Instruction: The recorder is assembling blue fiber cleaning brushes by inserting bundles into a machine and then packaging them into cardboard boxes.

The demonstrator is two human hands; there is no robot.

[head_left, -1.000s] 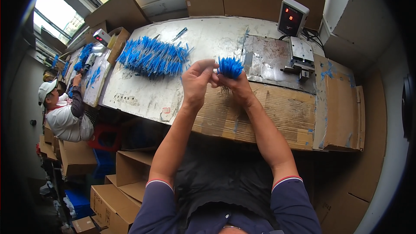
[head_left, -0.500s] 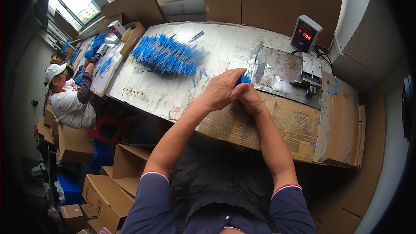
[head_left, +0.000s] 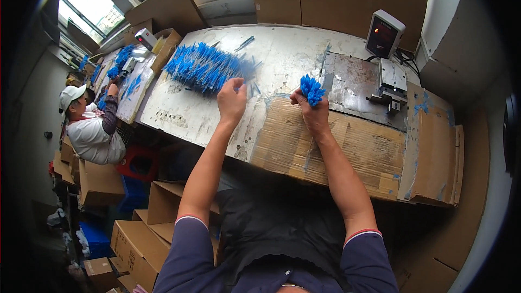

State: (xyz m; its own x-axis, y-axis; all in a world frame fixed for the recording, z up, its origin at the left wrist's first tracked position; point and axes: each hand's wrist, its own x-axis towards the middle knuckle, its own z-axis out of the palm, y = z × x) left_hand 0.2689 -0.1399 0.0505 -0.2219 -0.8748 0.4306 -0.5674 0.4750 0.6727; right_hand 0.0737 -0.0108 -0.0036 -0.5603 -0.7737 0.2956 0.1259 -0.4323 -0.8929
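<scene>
seen from above, looking down on a worn white surface (head_left: 282,70) with flattened cardboard (head_left: 347,146) laid over its near edge; right hand (head_left: 310,109) clenched around a small bundle of blue strips (head_left: 311,89), tips fanning upward above the fist, held over the far edge of the cardboard; left hand (head_left: 232,99) loosely curled, fingers half closed, apparently holding nothing, though hard to tell for sure; just beyond and to the left of that hand, a large loose pile of blue strips (head_left: 203,66) spread across the surface; seemingly mid-gathering, one bundle in grip and the free hand close to the supply; likely needing next a reach a little farther and left into the pile to pinch up more strips; far right, a small digital scale (head_left: 384,33) beside a metal plate (head_left: 358,84); far left, another person in a white cap (head_left: 72,95) at the same surface.
</scene>
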